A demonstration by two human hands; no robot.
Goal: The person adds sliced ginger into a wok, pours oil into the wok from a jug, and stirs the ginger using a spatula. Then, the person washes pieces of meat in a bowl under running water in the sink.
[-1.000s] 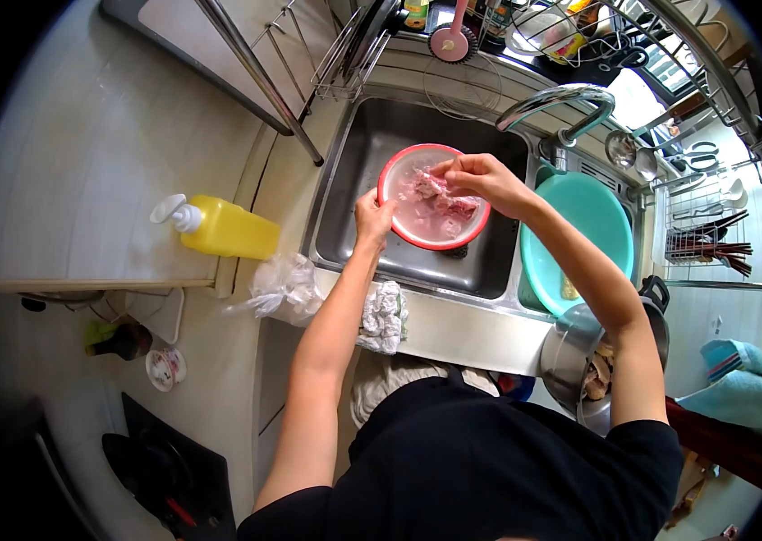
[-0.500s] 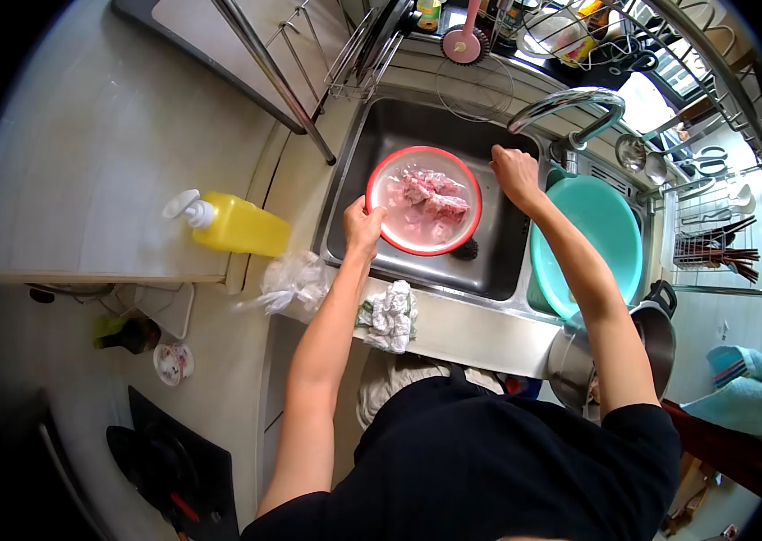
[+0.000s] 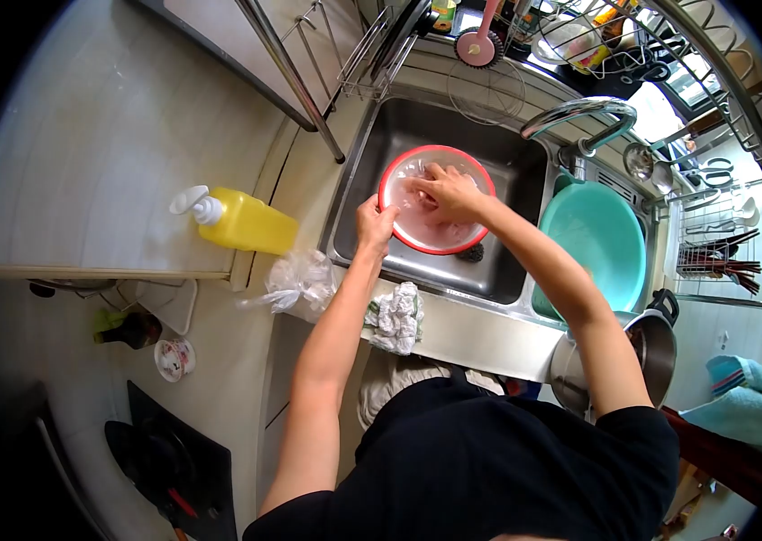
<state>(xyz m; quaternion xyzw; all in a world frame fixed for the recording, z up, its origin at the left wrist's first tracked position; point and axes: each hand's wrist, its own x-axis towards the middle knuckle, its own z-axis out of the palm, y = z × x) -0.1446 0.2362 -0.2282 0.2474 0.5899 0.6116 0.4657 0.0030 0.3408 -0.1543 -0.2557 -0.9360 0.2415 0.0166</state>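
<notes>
A red-rimmed bowl [image 3: 486, 236] of cloudy pinkish water sits in the steel sink [image 3: 512, 270]. My left hand [image 3: 375, 225] grips its left rim. My right hand [image 3: 449, 193] is in the bowl, its fingers spread over the pink meat [image 3: 428, 200], most of which it and the water hide. Just below the bowl's right side lies a dark scrubber [image 3: 471, 253].
A chrome faucet [image 3: 579, 110] arches over the sink's back right. A teal basin [image 3: 599, 236] and a steel pot [image 3: 654, 352] stand right. On the left are a yellow pump bottle [image 3: 250, 222], a plastic bag [image 3: 300, 279] and a folded cloth [image 3: 395, 317].
My right hand has moved left from beside the faucet and down into the bowl onto the meat. The left hand still holds the rim. The whole view has shifted slightly.
</notes>
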